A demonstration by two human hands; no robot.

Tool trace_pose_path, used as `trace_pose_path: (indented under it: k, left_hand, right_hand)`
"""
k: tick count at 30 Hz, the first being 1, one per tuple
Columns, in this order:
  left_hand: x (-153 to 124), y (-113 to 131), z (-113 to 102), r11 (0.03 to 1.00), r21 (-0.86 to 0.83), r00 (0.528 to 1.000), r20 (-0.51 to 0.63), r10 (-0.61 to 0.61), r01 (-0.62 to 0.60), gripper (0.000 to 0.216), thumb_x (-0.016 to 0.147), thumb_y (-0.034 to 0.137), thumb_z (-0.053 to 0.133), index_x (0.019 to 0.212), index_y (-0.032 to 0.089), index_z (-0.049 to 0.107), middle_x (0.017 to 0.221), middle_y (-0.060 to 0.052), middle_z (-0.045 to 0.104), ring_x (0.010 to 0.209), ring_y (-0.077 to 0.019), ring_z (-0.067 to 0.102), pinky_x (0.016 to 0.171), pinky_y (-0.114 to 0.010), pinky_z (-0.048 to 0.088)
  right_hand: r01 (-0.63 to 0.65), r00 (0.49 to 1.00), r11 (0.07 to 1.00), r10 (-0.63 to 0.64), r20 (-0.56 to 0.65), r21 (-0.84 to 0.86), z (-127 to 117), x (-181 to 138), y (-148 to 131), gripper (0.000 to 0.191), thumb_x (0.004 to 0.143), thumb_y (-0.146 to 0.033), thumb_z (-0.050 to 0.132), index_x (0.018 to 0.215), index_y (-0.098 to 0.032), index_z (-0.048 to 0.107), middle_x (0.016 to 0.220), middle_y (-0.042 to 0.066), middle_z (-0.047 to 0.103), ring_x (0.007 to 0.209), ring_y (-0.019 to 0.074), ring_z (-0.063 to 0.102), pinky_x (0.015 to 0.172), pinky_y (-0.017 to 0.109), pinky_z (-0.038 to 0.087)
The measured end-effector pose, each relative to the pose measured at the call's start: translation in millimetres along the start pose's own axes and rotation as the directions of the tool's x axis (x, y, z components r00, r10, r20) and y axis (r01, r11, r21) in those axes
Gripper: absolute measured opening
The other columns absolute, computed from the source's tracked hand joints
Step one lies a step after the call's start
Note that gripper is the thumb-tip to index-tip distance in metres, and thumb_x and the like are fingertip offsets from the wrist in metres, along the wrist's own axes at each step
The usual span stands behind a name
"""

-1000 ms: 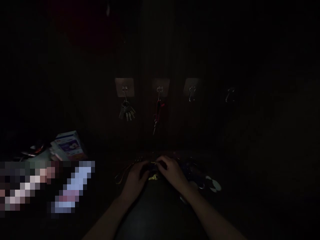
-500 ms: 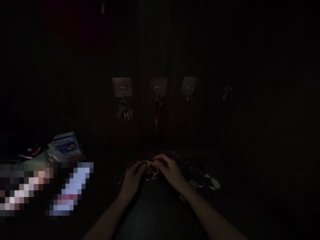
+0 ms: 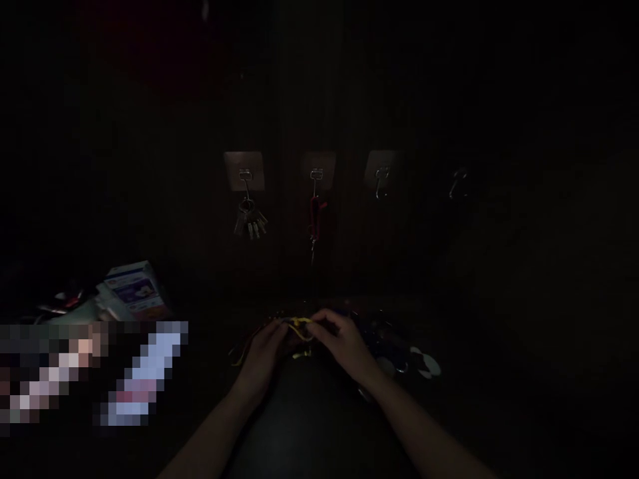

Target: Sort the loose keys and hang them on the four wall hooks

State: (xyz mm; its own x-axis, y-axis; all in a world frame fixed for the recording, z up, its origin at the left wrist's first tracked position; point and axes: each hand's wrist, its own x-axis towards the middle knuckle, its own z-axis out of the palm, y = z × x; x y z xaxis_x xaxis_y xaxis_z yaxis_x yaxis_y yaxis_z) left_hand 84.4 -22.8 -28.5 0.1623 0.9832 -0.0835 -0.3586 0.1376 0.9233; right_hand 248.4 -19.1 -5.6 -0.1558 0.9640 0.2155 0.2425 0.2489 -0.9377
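The room is very dark. A yellow cord [image 3: 301, 322] runs between my two hands, with a low loop in its middle. My left hand [image 3: 266, 347] pinches one side of the cord. On the other side, the fingertips of my right hand [image 3: 340, 338] are closed on the cord. A yellow end [image 3: 301, 354] hangs or lies just below the hands. More thin cord [image 3: 237, 361] trails out to the left of my left hand. Behind and right of my hands is a dark heap of small things, too dim to name.
Hooks on square pads are fixed along the dark wall. A bunch of keys [image 3: 251, 223] hangs on the left hook, and a red cord [image 3: 314, 219] on the second. A box [image 3: 137, 289] stands at left, beside blurred items. Pale round pieces [image 3: 426, 362] lie at right.
The loop of yellow cord between my hands has become flatter and narrower. My left hand has shifted slightly left, and my right hand has stayed almost in place.
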Motion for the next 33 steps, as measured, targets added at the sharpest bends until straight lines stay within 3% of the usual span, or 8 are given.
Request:
trace_pose_path:
  k: [4,7,14,21,25,28,31,33]
  left_hand:
    - [-3,5,3,0.988,0.148,0.999,0.011,0.037,-0.038,0.026,0.077,0.037,0.060,0.097,0.021,0.068,0.108,-0.004,0.068,0.104,-0.0232,0.059,0.093,-0.033,0.042]
    - [-5,5,6,0.981,0.189,0.998,0.066,0.020,-0.032,0.026,0.078,0.035,0.060,0.098,0.021,0.068,0.111,-0.005,0.066,0.110,-0.0234,0.054,0.096,-0.032,0.038]
    - [-10,1,14,0.992,-0.064,0.937,0.339,-0.083,0.111,0.028,0.086,0.037,0.050,0.103,0.019,0.063,0.100,-0.008,0.065,0.097,-0.0206,0.059,0.085,-0.033,0.042]
    - [-15,13,13,0.937,-0.135,0.890,0.382,-0.250,0.321,0.033,0.084,0.024,0.054,0.115,0.015,0.059,0.121,-0.014,0.059,0.099,-0.0242,0.062,0.091,-0.038,0.042]
    - [-14,10,8,0.911,-0.186,0.862,0.436,-0.260,0.369,0.039,0.079,0.013,0.053,0.118,0.015,0.057,0.125,-0.014,0.057,0.107,-0.0263,0.059,0.097,-0.041,0.039]
    - [-14,8,5,0.898,-0.223,0.852,0.462,-0.246,0.380,0.048,0.073,0.003,0.052,0.120,0.016,0.056,0.129,-0.012,0.055,0.115,-0.0274,0.054,0.102,-0.043,0.034]
    - [-14,7,4,0.903,-0.205,0.849,0.465,-0.250,0.378,0.053,0.070,-0.001,0.050,0.120,0.017,0.055,0.129,-0.011,0.054,0.119,-0.0273,0.050,0.104,-0.043,0.031]
    - [-14,7,4,0.913,-0.173,0.851,0.458,-0.257,0.369,0.052,0.072,0.000,0.052,0.120,0.018,0.055,0.128,-0.011,0.055,0.120,-0.0273,0.050,0.104,-0.043,0.030]
  right_hand:
    - [0.044,0.997,0.998,-0.041,-0.070,0.037,0,-3,-7,0.019,0.077,-0.039,0.060,0.075,-0.020,0.062,0.072,-0.002,0.061,0.071,0.0136,0.057,0.064,0.023,0.043]
    - [-0.020,0.997,0.985,0.032,-0.069,0.173,0,-4,-11,0.023,0.075,-0.042,0.062,0.071,-0.019,0.060,0.060,-0.003,0.058,0.055,0.0107,0.054,0.053,0.022,0.042]
    - [-0.141,0.988,0.889,0.151,0.011,0.435,-1,-1,-9,0.027,0.071,-0.042,0.066,0.082,-0.017,0.061,0.062,-0.001,0.064,0.048,0.0115,0.058,0.042,0.021,0.040]
    - [-0.192,0.960,0.774,0.277,-0.049,0.603,-13,4,-4,0.031,0.065,-0.030,0.072,0.093,-0.018,0.064,0.079,0.003,0.069,0.067,0.0131,0.063,0.056,0.023,0.045]
    - [-0.187,0.957,0.865,0.267,-0.111,0.465,-15,5,-1,0.023,0.069,-0.028,0.067,0.091,-0.019,0.066,0.091,0.005,0.069,0.080,0.0173,0.063,0.066,0.028,0.048]
    - [-0.023,0.984,0.979,0.058,-0.170,0.202,-15,3,0,0.018,0.077,-0.023,0.057,0.093,-0.023,0.067,0.098,0.003,0.067,0.092,0.0184,0.061,0.081,0.032,0.047]
    - [0.205,0.977,0.977,-0.208,-0.047,-0.052,-14,0,0,0.028,0.084,-0.017,0.046,0.100,-0.028,0.067,0.113,0.002,0.060,0.108,0.0178,0.053,0.093,0.035,0.041]
    - [0.294,0.955,0.940,-0.286,0.073,-0.175,-15,-2,0,0.030,0.085,-0.015,0.044,0.101,-0.030,0.066,0.120,0.002,0.055,0.113,0.0187,0.049,0.095,0.037,0.040]
